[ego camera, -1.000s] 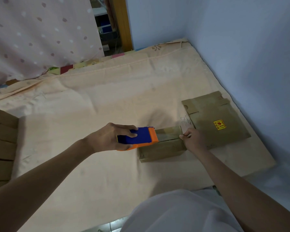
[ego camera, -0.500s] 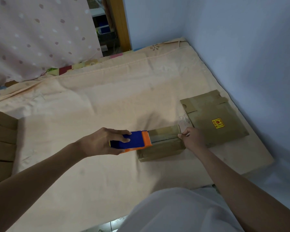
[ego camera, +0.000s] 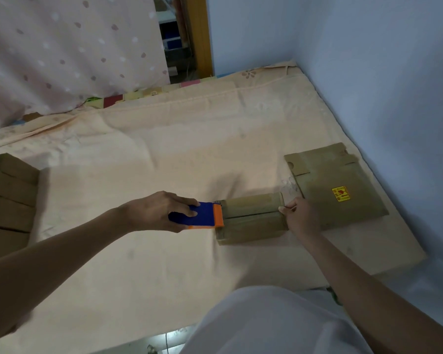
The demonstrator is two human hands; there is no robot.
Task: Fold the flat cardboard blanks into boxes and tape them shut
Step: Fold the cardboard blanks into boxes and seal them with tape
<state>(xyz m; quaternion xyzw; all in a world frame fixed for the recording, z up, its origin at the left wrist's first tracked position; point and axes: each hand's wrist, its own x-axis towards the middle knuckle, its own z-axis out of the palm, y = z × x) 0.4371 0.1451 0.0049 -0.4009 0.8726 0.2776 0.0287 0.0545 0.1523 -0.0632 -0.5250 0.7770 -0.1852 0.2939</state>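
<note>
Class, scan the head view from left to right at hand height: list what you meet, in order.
Stack of cardboard boxes → left hand → tape dispenser → folded box → right hand → flat cardboard blank → blue wall.

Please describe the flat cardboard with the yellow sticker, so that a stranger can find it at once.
Look at the peach bed sheet, near the blue wall. The flat cardboard blank lies there, beyond the right hand. Only it carries a yellow sticker.
</note>
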